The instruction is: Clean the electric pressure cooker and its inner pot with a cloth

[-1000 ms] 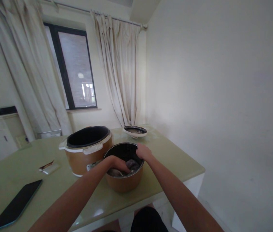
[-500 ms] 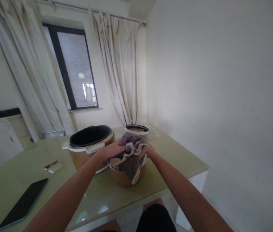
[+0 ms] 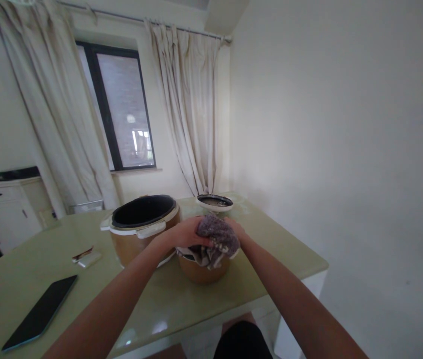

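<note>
Between my hands is a grey-purple towel (image 3: 217, 238) with pale edging, bunched above a golden-brown pot (image 3: 204, 273). Part of the pot's rim shows under the cloth on the left; its inside is mostly hidden. My left hand (image 3: 190, 233) grips the towel from the left, fingers curled over the front of it. From the right, my right hand (image 3: 237, 229) holds the same towel, most of its fingers hidden behind the cloth. Close by on the left stands a larger cooker body (image 3: 127, 245) with a dark opening and white side handles.
Behind the pot lies a round lid-like piece (image 3: 215, 203) with a white rim. A tablet (image 3: 41, 311) rests on the green table (image 3: 271, 254) at front left, near a small clear packet (image 3: 89, 259). A wall (image 3: 364, 174) rises along the right.
The towel's hanging front corner has been gathered up, so the cloth is more bunched and more of the pot's front shows. Both hands are slightly lower and to the right in view.
</note>
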The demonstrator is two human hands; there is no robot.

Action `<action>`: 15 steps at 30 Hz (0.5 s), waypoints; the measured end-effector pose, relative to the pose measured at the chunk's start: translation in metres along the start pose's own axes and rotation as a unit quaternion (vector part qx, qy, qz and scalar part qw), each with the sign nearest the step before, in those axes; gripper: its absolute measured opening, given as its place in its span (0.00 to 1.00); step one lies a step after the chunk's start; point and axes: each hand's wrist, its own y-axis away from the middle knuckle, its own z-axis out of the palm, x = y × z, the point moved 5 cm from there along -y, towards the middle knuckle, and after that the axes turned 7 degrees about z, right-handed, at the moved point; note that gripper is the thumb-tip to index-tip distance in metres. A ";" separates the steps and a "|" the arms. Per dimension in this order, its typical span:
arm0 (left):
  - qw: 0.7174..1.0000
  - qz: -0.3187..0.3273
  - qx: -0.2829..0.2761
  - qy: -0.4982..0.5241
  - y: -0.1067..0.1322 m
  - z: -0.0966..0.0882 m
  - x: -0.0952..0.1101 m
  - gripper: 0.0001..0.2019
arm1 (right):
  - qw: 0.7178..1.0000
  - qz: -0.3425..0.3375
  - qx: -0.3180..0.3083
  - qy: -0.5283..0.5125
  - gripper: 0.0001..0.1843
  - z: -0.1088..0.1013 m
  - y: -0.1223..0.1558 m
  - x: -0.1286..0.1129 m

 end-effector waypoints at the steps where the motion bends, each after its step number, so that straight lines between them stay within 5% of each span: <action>1: 0.998 -0.006 -0.060 0.009 0.004 0.011 0.001 0.35 | 1.000 0.004 -0.002 0.004 0.23 0.002 -0.002 0.000; 4: 0.987 -0.064 -0.138 -0.052 0.012 0.036 0.000 0.38 | 1.000 0.012 -0.006 0.008 0.22 0.009 -0.006 0.000; 8: 0.961 -0.128 -0.103 -0.222 0.010 0.058 -0.001 0.35 | 1.000 0.017 -0.008 0.017 0.21 0.013 -0.010 0.000; 11: 0.952 -0.111 -0.100 -0.267 0.006 0.070 0.002 0.23 | 1.000 0.016 -0.008 0.023 0.21 0.013 -0.011 -0.001; 15: 0.952 -0.082 -0.093 -0.281 0.007 0.072 0.006 0.21 | 0.999 0.019 -0.008 0.029 0.20 0.011 -0.010 -0.002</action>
